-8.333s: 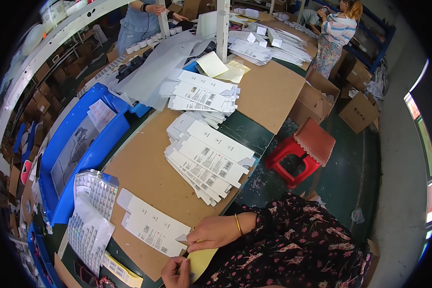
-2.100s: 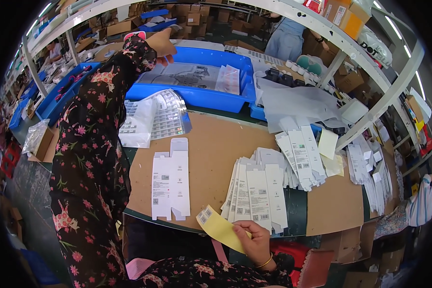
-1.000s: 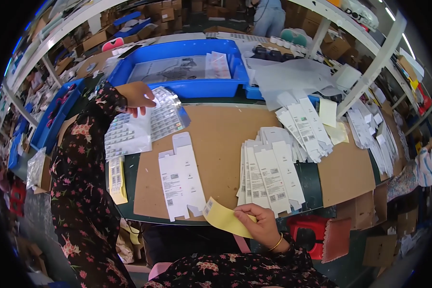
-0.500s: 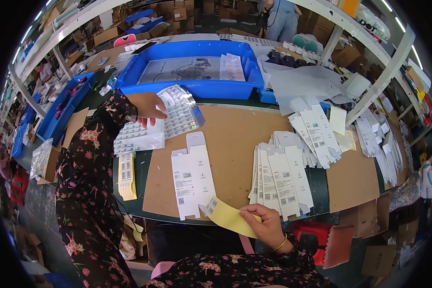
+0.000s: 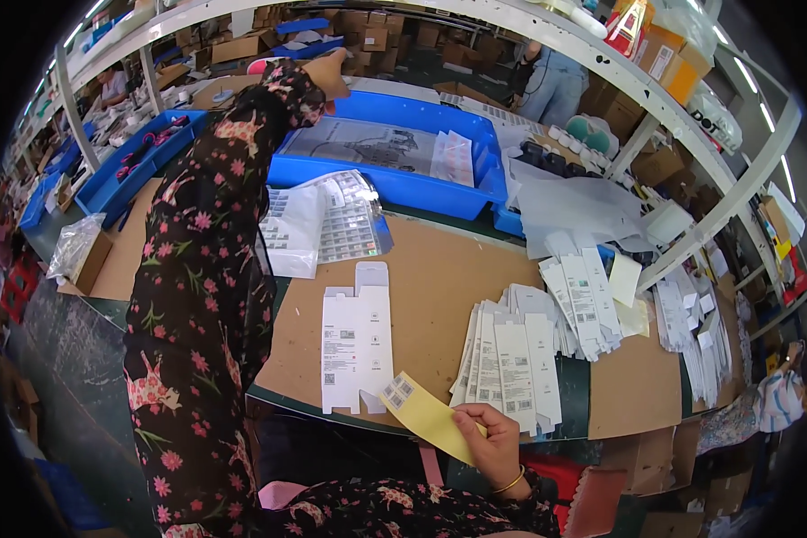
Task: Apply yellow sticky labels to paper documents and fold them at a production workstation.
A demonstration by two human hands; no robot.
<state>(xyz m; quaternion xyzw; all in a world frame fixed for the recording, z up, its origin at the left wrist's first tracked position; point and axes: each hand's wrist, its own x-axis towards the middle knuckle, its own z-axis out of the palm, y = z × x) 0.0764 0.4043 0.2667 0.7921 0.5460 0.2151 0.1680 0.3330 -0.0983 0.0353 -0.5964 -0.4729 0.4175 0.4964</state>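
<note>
My right hand (image 5: 496,446) pinches the end of a yellow backing strip (image 5: 432,420) at the table's front edge. Small square code labels sit on the strip's far end, which lies by the lower corner of a flat white carton (image 5: 357,345). My left arm stretches far forward, and my left hand (image 5: 328,76) is above the far left corner of a blue tray (image 5: 394,184). Its fingers are blurred and partly turned away, so their grip does not show. Silver sticker sheets (image 5: 357,215) and a whitish plastic-covered sheet (image 5: 294,238) lie beside the left sleeve.
Flat printed cartons (image 5: 511,363) lie fanned at the right, with another pile (image 5: 583,291) behind. A brown cardboard sheet (image 5: 439,269) covers the table's middle. White shelf posts (image 5: 726,197) rise at the right. A narrow blue bin (image 5: 139,166) holds scissors at the left.
My left hand has moved from the sticker sheets forward to the tray's far corner. The view has shifted, and my left sleeve now hides the yellow label stack. My right hand keeps the strip.
</note>
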